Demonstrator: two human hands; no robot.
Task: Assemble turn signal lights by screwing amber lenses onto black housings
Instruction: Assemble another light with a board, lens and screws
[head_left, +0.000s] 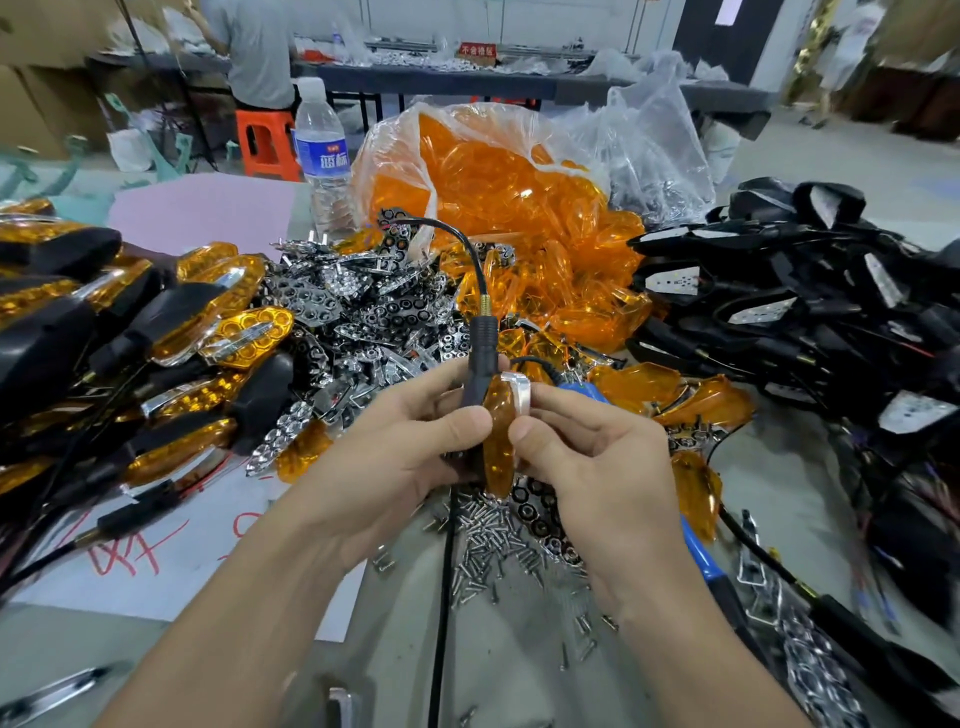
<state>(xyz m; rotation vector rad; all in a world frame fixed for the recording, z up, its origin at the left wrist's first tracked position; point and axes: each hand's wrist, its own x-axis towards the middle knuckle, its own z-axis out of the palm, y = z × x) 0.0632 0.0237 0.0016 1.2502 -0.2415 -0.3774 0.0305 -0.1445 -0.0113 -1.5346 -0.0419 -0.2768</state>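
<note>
Both hands hold one turn signal in front of me. Its amber lens (500, 441) faces up between my thumbs, with a chrome strip (519, 392) at its top. My left hand (400, 447) grips the black housing stem (480, 358), from which a black cable (467, 249) curves upward. My right hand (587, 462) pinches the lens and chrome strip from the right. Loose small screws (488, 540) lie on the table just below the hands. A blue screwdriver handle (696, 551) lies behind my right wrist.
Finished signals (130, 322) are heaped at left, chrome reflectors (353, 306) in the middle, a bag of amber lenses (493, 176) behind, black housings (810, 301) at right. A water bottle (322, 150) stands at the back. A seated person (254, 52) works at a far table.
</note>
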